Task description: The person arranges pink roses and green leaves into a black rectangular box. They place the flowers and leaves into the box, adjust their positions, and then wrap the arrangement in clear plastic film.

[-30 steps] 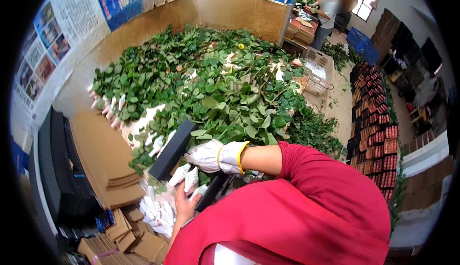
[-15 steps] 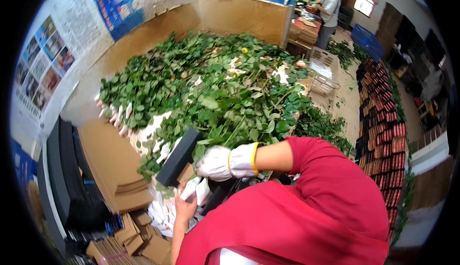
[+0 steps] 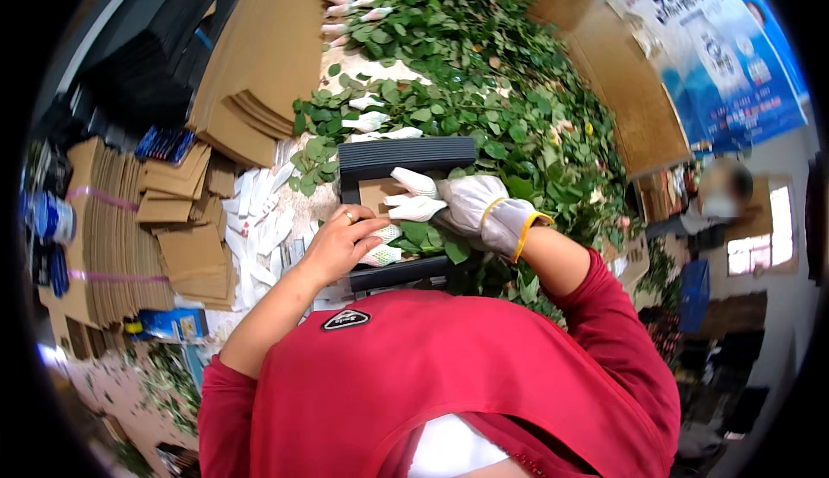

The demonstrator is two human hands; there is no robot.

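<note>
A black ridged frame (image 3: 410,151) lies before me with a piece of cardboard (image 3: 373,195) inside it. Netted rose heads in white sleeves (image 3: 416,208) point left over the cardboard. My right hand (image 3: 484,212), in a pale work glove with a yellow cuff, is closed round their stems; the fingertips are partly hidden. Bare and wearing a ring, my left hand (image 3: 335,246) has its thumb and fingers at another netted rose head (image 3: 380,256), close to the frame's near side. Green leaves (image 3: 423,234) show between the two hands.
A heap of leafy rose stems (image 3: 484,72) spreads behind the frame. Flat cardboard (image 3: 250,63), tied cardboard stacks (image 3: 117,227) and white netting sleeves (image 3: 256,227) lie at left. A cardboard wall (image 3: 626,98) borders the heap. Another person (image 3: 708,215) stands at far right.
My view has turned, so the frame now lies level ahead of me. The gloved hand has come in from the right with roses over the cardboard; the bare hand now reaches onto the near rose heads.
</note>
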